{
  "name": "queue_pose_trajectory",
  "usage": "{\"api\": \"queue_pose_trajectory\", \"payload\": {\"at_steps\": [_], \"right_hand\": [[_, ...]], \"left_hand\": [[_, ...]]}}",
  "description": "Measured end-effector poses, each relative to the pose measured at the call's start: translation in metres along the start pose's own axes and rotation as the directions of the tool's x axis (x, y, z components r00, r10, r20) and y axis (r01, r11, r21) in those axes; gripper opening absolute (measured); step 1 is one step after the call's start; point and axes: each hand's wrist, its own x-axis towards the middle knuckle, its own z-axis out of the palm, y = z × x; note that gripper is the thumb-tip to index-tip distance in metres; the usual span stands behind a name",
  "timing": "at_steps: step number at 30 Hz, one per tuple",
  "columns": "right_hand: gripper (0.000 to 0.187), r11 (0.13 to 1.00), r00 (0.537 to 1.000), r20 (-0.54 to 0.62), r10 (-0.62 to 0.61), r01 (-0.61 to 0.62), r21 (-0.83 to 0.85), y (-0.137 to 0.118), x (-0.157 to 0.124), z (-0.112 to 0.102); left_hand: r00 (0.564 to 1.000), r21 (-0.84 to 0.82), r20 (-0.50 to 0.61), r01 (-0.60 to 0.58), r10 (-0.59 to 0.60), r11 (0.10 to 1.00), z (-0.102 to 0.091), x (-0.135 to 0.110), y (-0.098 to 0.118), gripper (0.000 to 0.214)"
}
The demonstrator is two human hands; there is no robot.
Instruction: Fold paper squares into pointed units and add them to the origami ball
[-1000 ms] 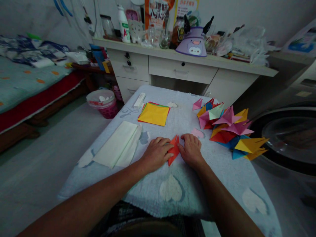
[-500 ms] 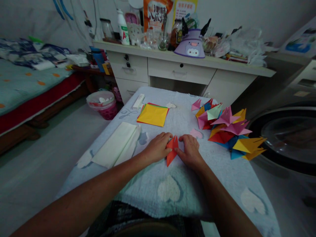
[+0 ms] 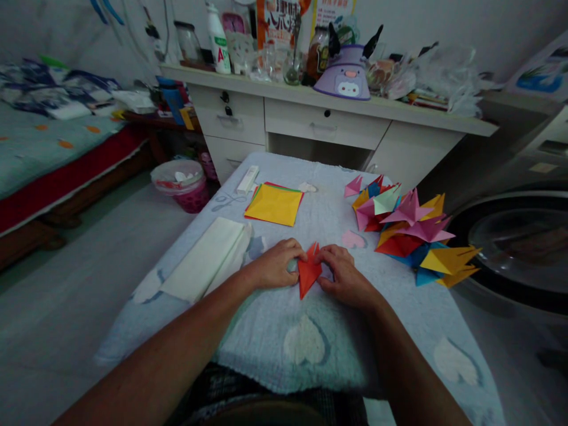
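A folded piece of orange-red origami paper (image 3: 308,275) lies on the cloth-covered table (image 3: 284,319), its two narrow points facing away from me. My left hand (image 3: 280,263) pinches its left edge with thumb and fingers. On the other side, my right hand (image 3: 344,273) has its fingertips closed on the paper's upper right edge, with the thumb low beside it. Beyond the hands sits a stack of square coloured paper (image 3: 275,204), yellow on top. To the right stands a cluster of folded paper cranes (image 3: 410,228) in several colours.
A folded whitish cloth or paper (image 3: 206,257) lies left of my hands. A small white box (image 3: 247,180) rests near the far left corner. A cluttered white desk (image 3: 323,118) stands behind the table, a pink bin (image 3: 190,192) to its left, a front-loading washer (image 3: 519,236) at right.
My right fingers have moved left onto the paper's upper edge. The paper looks wider on its right side, and my left thumb has shifted to its left edge.
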Motion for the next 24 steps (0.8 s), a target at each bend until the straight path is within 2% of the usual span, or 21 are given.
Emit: {"api": "queue_pose_trajectory", "payload": {"at_steps": [4, 7, 9, 19, 24], "right_hand": [[0.02, 1.0, 1.0, 0.014, -0.012, 0.011, 0.02, 0.002, 0.0, -0.003], [0.012, 0.999, 1.0, -0.019, -0.014, 0.015, 0.037, 0.005, 0.001, -0.004], [0.012, 1.0, 0.999, -0.049, -0.004, 0.005, 0.03, 0.006, 0.003, -0.002], [0.012, 0.988, 0.973, -0.187, 0.133, -0.146, -0.055, 0.008, 0.01, 0.016], [0.013, 0.965, 0.952, -0.235, 0.198, -0.231, -0.121, 0.003, 0.011, 0.021]], "left_hand": [[1.0, -0.047, 0.004, 0.008, -0.007, 0.999, -0.003, 0.0, 0.0, 0.025], [0.999, -0.059, -0.026, 0.019, -0.021, 0.998, -0.001, 0.003, 0.001, 0.013], [0.997, -0.047, -0.058, 0.049, -0.052, 0.998, 0.001, 0.006, 0.001, 0.014], [0.968, 0.013, -0.19, 0.168, -0.163, 0.986, 0.016, 0.012, 0.005, 0.004], [0.958, -0.037, -0.231, 0.167, -0.171, 0.985, 0.018, 0.01, 0.003, 0.019]]}}
